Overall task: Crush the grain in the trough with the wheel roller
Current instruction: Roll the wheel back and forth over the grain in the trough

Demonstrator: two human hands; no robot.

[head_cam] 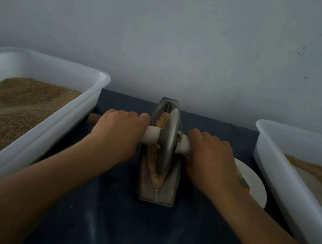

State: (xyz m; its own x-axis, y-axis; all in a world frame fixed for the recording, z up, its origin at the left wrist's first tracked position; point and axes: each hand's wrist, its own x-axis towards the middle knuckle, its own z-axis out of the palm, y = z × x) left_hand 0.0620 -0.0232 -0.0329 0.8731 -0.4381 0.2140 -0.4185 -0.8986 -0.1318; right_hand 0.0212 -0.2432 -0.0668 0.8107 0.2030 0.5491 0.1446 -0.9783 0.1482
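We clamp left hand [118,134] and right hand [211,158] around the axle handle [151,135], pressing evenly so the wheel roller [167,142] tracks through the grain [152,159] in the trough [157,191].

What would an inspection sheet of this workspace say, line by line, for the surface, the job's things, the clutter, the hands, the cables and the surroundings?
Surface: dark blue table top, faint pale dust marks.
Job's things: metal trough lengthwise between the hands, grain inside; wheel upright in it on a white handle running crosswise.
Clutter: white tub on the left heaped with brown grain; second white tub on the right, partly filled; white plate beside the trough.
Hands: left hand and right hand each grip the handle, fingers curled over it.
Cables: nothing seen.
Surroundings: pale wall with dark scuffs at the right.
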